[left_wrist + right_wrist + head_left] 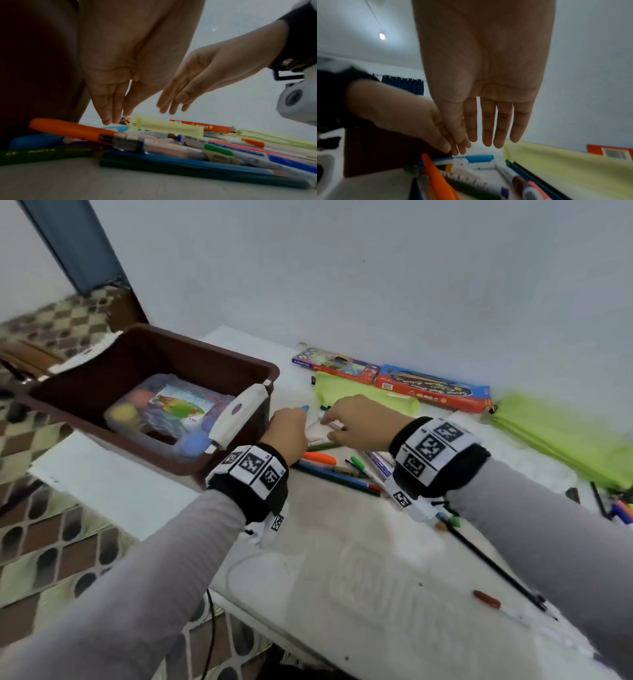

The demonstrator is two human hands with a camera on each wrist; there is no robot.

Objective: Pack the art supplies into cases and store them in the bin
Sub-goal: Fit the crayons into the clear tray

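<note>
Left hand: over the pile of pens beside the bin; fingers straight and close together, tips down at the pile; it holds nothing.
Right hand: just beside the left hand, over the same pile; fingers straight with slight gaps, nothing in its grasp.
Head view only: the brown bin stands at the table's far left corner with a clear plastic case of paints lying inside; two flat printed boxes lie end to end along the table's far edge by the wall; a second green pouch lies toward the right edge.
Left wrist view only: the underside of both hands, the left fingertips nearly touching the pile; whether they touch cannot be told.
Right wrist view only: the left thumb and fingers meeting the right thumb above a blue-capped pen.
Pile of pens: on the table between the bin and the green pouch, well toward the far edge.
Orange marker: long axis roughly along the table's far edge; cap end toward the bin.
Green pencil: lies nearly parallel to the orange marker, nearer the front edge.
Long black brush: apart from the pile, diagonal, running toward the right front corner.
</note>
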